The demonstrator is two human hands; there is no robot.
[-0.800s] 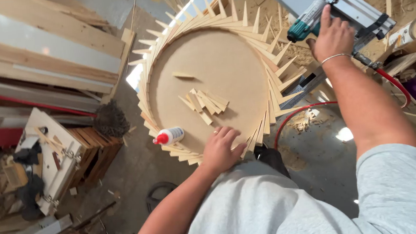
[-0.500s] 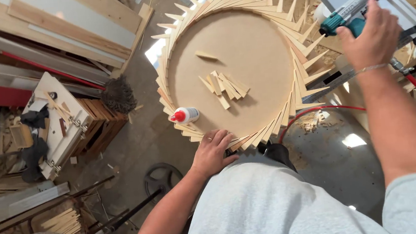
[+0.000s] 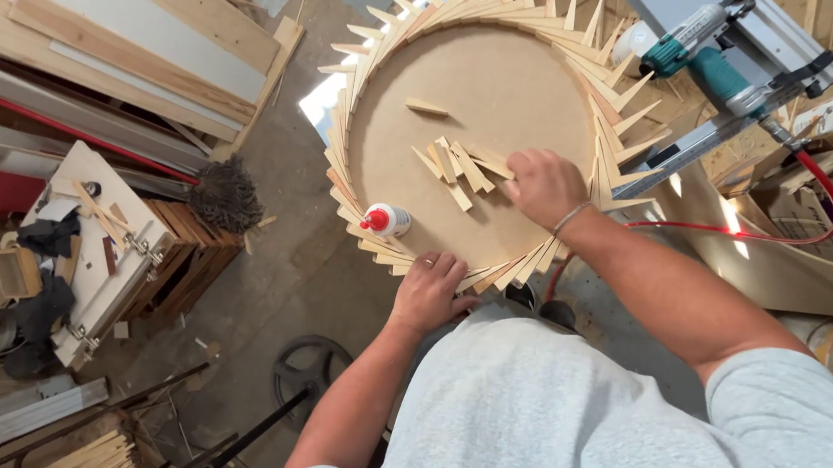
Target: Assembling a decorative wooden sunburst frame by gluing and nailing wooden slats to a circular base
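The right hand (image 3: 543,185) rests loosely open on the pile of small wooden strips (image 3: 459,165) lying mid-disc (nothing gripped), while the left hand (image 3: 429,291) presses flat on the near rim of the round fibreboard disc (image 3: 484,88), just beside the glue bottle (image 3: 385,221)

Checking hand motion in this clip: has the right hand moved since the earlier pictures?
Yes. The right hand has left the teal nail gun by the rim and come inward over the round board, now at the pile of loose wooden wedges.
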